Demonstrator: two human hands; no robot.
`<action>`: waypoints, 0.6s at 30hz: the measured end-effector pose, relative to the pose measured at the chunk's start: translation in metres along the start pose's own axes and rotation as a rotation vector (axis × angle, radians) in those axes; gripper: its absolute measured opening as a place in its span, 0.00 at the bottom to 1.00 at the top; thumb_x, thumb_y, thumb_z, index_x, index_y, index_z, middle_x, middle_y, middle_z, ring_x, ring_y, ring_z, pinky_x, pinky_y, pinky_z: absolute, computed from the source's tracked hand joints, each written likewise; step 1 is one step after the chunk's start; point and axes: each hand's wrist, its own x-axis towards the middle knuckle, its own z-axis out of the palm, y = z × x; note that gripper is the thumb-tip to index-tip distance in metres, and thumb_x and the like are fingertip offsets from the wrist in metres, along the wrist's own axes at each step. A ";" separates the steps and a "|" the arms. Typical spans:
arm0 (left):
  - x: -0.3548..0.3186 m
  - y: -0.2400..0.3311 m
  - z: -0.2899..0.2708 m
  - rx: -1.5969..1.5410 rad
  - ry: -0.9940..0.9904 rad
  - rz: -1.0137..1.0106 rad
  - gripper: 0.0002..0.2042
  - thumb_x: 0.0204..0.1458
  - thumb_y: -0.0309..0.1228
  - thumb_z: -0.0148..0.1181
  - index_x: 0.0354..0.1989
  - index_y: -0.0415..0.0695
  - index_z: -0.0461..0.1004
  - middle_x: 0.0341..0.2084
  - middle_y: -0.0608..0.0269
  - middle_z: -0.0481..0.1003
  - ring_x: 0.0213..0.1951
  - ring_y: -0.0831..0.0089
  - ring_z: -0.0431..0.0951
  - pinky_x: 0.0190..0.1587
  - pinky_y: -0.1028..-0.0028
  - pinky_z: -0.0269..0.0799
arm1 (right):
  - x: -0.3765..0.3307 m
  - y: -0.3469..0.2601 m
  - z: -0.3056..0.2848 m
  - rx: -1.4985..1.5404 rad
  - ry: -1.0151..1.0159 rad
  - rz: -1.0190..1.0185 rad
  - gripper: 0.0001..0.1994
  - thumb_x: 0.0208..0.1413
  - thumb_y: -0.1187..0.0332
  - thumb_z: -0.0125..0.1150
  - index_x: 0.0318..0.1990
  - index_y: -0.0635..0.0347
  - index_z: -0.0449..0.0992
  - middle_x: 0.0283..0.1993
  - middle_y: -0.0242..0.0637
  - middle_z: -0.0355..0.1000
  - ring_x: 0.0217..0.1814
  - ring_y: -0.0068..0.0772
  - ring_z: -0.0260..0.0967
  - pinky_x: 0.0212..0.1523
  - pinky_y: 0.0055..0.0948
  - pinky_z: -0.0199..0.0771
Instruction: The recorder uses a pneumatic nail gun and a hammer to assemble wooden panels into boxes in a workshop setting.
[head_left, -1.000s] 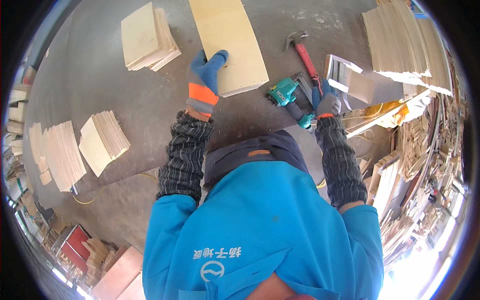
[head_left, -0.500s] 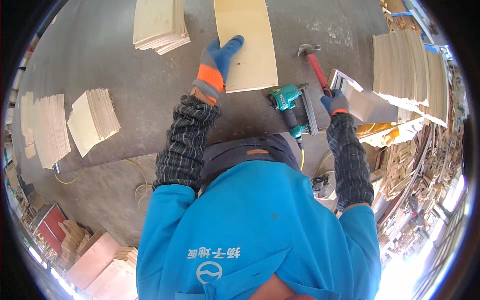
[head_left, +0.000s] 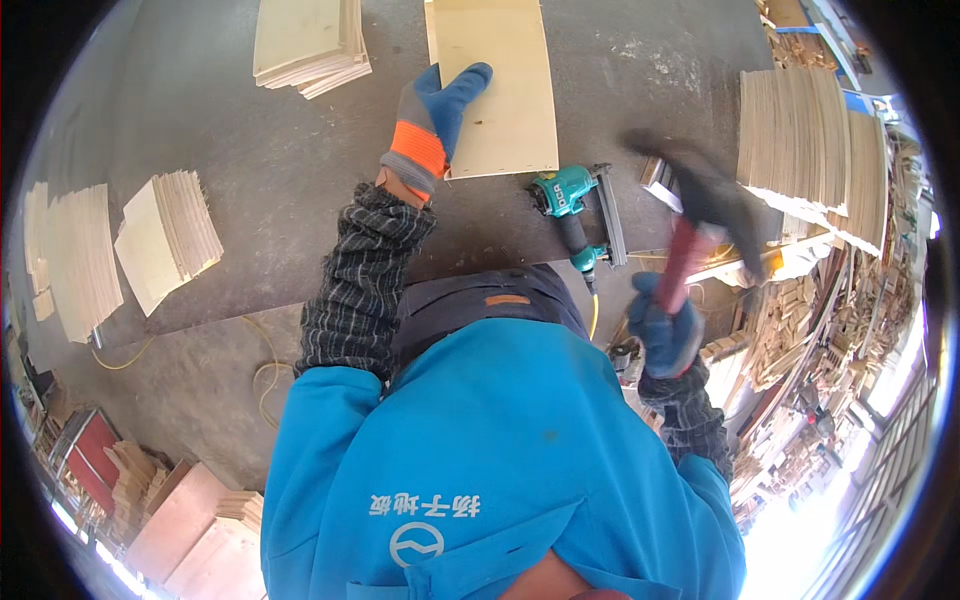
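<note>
My left hand [head_left: 436,115], in a blue and grey glove with an orange cuff, grips the left edge of a pale wooden board [head_left: 508,85] on the table. Its thumb lies over the top face; the other fingers are partly hidden. A small dark mark shows on the board. My right hand [head_left: 667,332], gloved too, is closed round the red handle of a claw hammer [head_left: 690,255]. The hammer is raised off the table, its dark head blurred by motion. A green nail gun [head_left: 572,210] lies between the board and the hammer, near the table's front edge.
Stacks of thin boards stand at the far left [head_left: 310,40], near left [head_left: 170,240] and right [head_left: 795,145]. A yellow hose [head_left: 594,315] runs down from the nail gun. A metal-edged box [head_left: 660,180] sits partly behind the hammer. Wood scraps [head_left: 790,330] lie heaped at right.
My right hand has lifted the hammer off the table and drawn it back toward me, its head swinging up. My left hand stays on the board. The view has shifted slightly.
</note>
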 end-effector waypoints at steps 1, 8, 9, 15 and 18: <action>0.001 -0.002 0.002 -0.002 -0.007 0.000 0.22 0.65 0.40 0.67 0.58 0.34 0.79 0.44 0.52 0.85 0.39 0.66 0.87 0.40 0.69 0.85 | 0.006 0.000 0.001 -0.240 -0.058 0.032 0.27 0.68 0.52 0.64 0.60 0.71 0.76 0.35 0.31 0.76 0.34 0.23 0.74 0.37 0.26 0.74; 0.002 -0.017 -0.007 -0.106 -0.030 -0.009 0.22 0.65 0.40 0.67 0.57 0.33 0.79 0.43 0.52 0.85 0.40 0.65 0.87 0.42 0.66 0.85 | -0.002 0.008 0.000 -0.280 -0.021 -0.049 0.16 0.70 0.63 0.60 0.58 0.65 0.79 0.30 0.34 0.77 0.30 0.23 0.74 0.34 0.28 0.75; 0.003 -0.010 -0.003 -0.076 -0.041 -0.003 0.22 0.65 0.40 0.67 0.57 0.33 0.79 0.44 0.53 0.85 0.40 0.65 0.87 0.43 0.66 0.85 | -0.003 0.012 0.004 -0.231 0.007 -0.055 0.16 0.70 0.64 0.58 0.57 0.64 0.79 0.30 0.32 0.76 0.30 0.22 0.73 0.33 0.28 0.74; 0.006 -0.005 -0.004 -0.092 -0.053 0.030 0.22 0.65 0.39 0.67 0.57 0.33 0.79 0.44 0.53 0.85 0.41 0.65 0.87 0.44 0.67 0.84 | 0.005 -0.006 0.002 -0.265 -0.042 0.193 0.16 0.68 0.62 0.57 0.54 0.66 0.79 0.30 0.29 0.75 0.30 0.18 0.72 0.32 0.26 0.72; 0.000 0.000 0.000 -0.038 -0.012 0.003 0.21 0.65 0.39 0.67 0.58 0.33 0.79 0.45 0.53 0.85 0.41 0.65 0.87 0.45 0.67 0.84 | -0.009 -0.001 0.003 -0.161 0.024 0.060 0.15 0.69 0.61 0.58 0.54 0.61 0.80 0.30 0.29 0.75 0.30 0.17 0.71 0.33 0.25 0.72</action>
